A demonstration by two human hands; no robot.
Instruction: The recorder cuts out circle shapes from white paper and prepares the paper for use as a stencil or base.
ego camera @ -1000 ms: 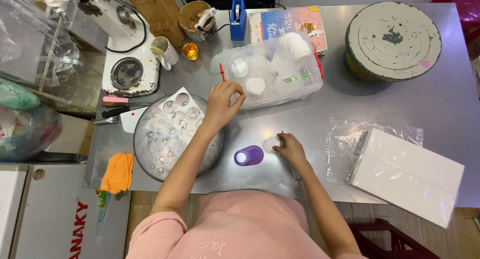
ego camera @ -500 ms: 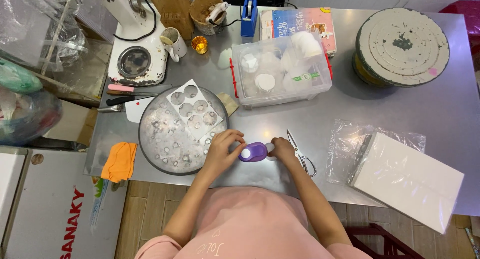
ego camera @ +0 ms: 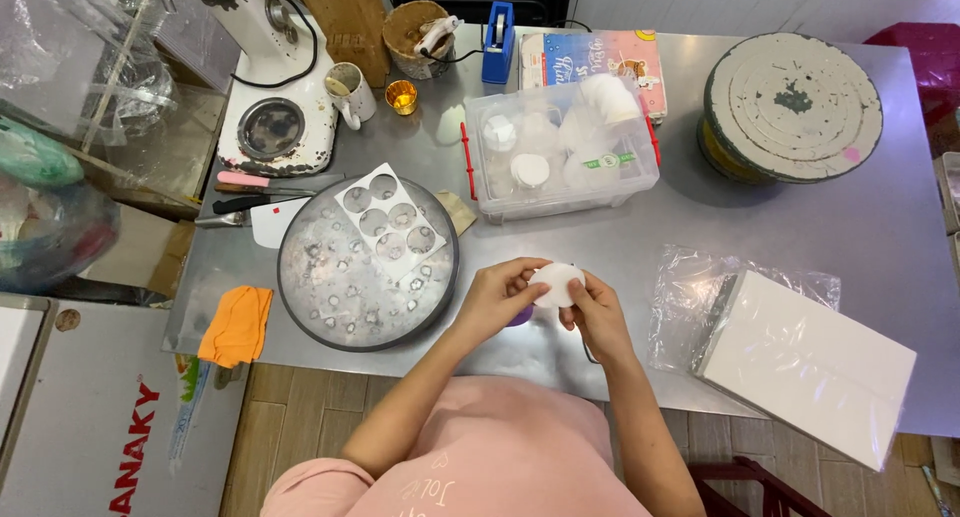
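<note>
I see both hands, left hand (ego camera: 497,299) and right hand (ego camera: 598,312), pinching the white paper disc (ego camera: 556,283) between them; it looks light, thin, easily creased, so edges are best.

Both hands (ego camera: 545,299) together, fingers (ego camera: 520,273) pinched inward

colourful flat box (ego camera: 600,55) behind clear tub (ego camera: 560,147).

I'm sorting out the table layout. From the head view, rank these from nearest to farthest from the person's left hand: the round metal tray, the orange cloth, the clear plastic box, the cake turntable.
From the left hand:
1. Round metal tray, just to its left.
2. Clear plastic box, behind it, toward the table's far side.
3. Orange cloth, farther left, at the table's near edge.
4. Cake turntable, far back right.
</note>
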